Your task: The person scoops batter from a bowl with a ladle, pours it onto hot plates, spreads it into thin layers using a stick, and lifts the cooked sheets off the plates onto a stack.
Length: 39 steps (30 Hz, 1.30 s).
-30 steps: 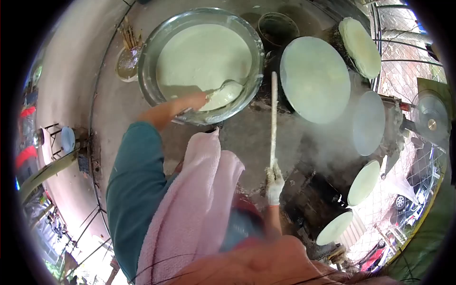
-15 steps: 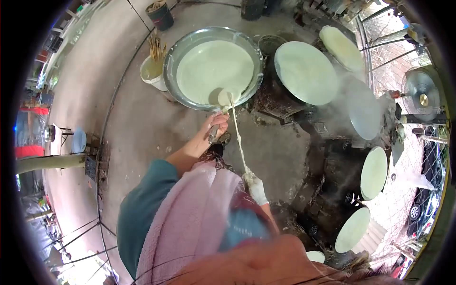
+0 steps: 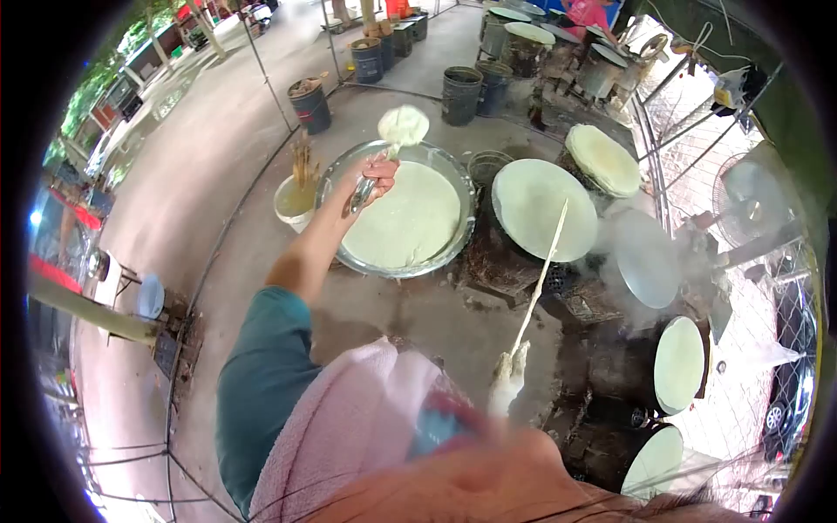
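My left hand [image 3: 377, 179] is wrapped round the handle of a ladle [image 3: 403, 127], whose round end is coated in pale green batter. The ladle is raised over the far edge of a wide metal basin [image 3: 468, 213], which holds pale batter [image 3: 405, 218]. In a white glove, my right hand [image 3: 508, 383] is closed on a thin batter-coated stick [image 3: 542, 279]. The stick's far tip overlaps a round pale sheet [image 3: 542, 205] on a dark drum stove; whether it touches is unclear.
A white bucket [image 3: 295, 209] with sticks stands left of the basin. Steam drifts round a grey disc [image 3: 647, 258] on the right, near a fan [image 3: 751, 205]. More pale rounds [image 3: 678, 364] sit on the right-hand stoves. A person in pink [image 3: 588, 13] is at the back.
My left hand has lifted the ladle from the basin's near edge to above its far side. The stick in my right hand has swung from the basin to the round sheet. The view tilts up.
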{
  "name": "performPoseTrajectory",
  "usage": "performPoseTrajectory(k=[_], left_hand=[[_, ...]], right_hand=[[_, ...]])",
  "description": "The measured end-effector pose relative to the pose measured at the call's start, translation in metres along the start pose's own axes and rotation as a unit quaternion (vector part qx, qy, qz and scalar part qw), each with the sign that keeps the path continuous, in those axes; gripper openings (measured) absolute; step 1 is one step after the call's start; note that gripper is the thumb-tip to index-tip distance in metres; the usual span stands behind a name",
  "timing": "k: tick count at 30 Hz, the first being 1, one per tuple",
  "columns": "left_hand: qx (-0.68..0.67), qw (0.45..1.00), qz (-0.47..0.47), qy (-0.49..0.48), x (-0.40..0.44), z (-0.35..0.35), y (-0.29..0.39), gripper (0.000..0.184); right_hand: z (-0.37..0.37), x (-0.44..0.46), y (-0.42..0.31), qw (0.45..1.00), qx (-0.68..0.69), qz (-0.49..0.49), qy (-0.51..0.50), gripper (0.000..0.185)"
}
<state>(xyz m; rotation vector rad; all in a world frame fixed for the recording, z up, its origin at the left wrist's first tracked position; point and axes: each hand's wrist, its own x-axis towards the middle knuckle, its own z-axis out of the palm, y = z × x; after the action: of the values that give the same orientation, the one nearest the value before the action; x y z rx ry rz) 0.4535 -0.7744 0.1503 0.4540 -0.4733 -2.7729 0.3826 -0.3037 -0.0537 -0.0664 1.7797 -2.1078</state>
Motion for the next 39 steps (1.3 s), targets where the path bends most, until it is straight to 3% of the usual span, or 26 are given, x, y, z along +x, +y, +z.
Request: performPoseTrajectory(k=[1,3,5,8,10,12,16,20,23,24,26,27,31,33,35,36,37,39], left_hand=[[-0.032,0.998,-0.016,0.042,0.016,-0.004,0.001,0.023],[0.197,0.975,0.074,0.074,0.025,0.000,-0.020,0.027],[0.420,0.889,0.159,0.087,0.026,0.012,-0.049,0.031],[0.489,0.861,0.122,0.070,0.036,0.044,-0.070,0.032],[0.449,0.892,0.058,0.018,0.058,0.060,-0.086,0.032],[0.406,0.913,-0.025,-0.006,0.081,0.078,-0.115,0.032],[0.213,0.935,-0.268,-0.090,0.148,0.065,-0.200,0.038],[0.014,0.896,-0.427,-0.119,0.214,0.083,-0.323,0.032],[0.023,0.853,-0.469,-0.228,0.280,0.122,-0.407,0.034],[0.094,0.880,-0.423,-0.195,0.297,0.147,-0.428,0.035],[0.274,0.903,-0.306,-0.124,0.329,0.208,-0.473,0.040],[0.339,0.884,-0.282,-0.153,0.356,0.224,-0.493,0.038],[0.444,0.863,-0.209,-0.122,0.444,0.271,-0.571,0.037],[0.453,0.867,-0.179,-0.108,0.480,0.280,-0.607,0.035],[0.435,0.881,-0.157,-0.096,0.519,0.262,-0.647,0.033],[0.472,0.866,-0.143,-0.077,0.534,0.249,-0.663,0.031],[0.508,0.850,-0.129,-0.059,0.547,0.233,-0.677,0.030],[0.576,0.810,-0.103,-0.029,0.561,0.238,-0.680,0.028]], right_hand=[[-0.008,0.006,0.005,1.000,0.018,0.013,0.017,0.054],[-0.021,0.013,0.003,0.998,0.017,0.037,0.038,0.052],[-0.034,0.013,0.006,0.996,0.013,0.046,0.073,0.048],[-0.053,0.021,-0.001,0.989,0.009,0.051,0.139,0.043],[-0.062,0.024,-0.022,0.978,0.034,0.084,0.187,0.042],[-0.094,0.048,-0.010,0.980,0.003,0.030,0.198,0.042],[-0.151,0.083,-0.039,0.976,0.051,0.031,0.210,0.046],[-0.268,0.136,-0.012,0.970,-0.058,-0.026,0.237,0.045],[-0.334,0.169,-0.036,0.969,-0.008,0.018,0.248,0.043],[-0.348,0.185,-0.055,0.969,-0.074,0.039,0.234,0.044],[-0.373,0.221,-0.080,0.973,-0.043,0.019,0.228,0.044],[-0.386,0.243,-0.088,0.974,-0.009,0.018,0.224,0.045],[-0.402,0.344,-0.117,0.977,0.063,-0.065,0.195,0.043],[-0.398,0.393,-0.128,0.968,-0.082,-0.098,0.214,0.044],[-0.377,0.420,-0.166,0.861,-0.423,-0.133,0.248,0.048],[-0.370,0.432,-0.172,0.887,-0.396,-0.072,0.227,0.052],[-0.370,0.444,-0.166,0.844,-0.499,0.013,0.197,0.053],[-0.360,0.455,-0.162,0.804,-0.553,0.124,0.181,0.054]])
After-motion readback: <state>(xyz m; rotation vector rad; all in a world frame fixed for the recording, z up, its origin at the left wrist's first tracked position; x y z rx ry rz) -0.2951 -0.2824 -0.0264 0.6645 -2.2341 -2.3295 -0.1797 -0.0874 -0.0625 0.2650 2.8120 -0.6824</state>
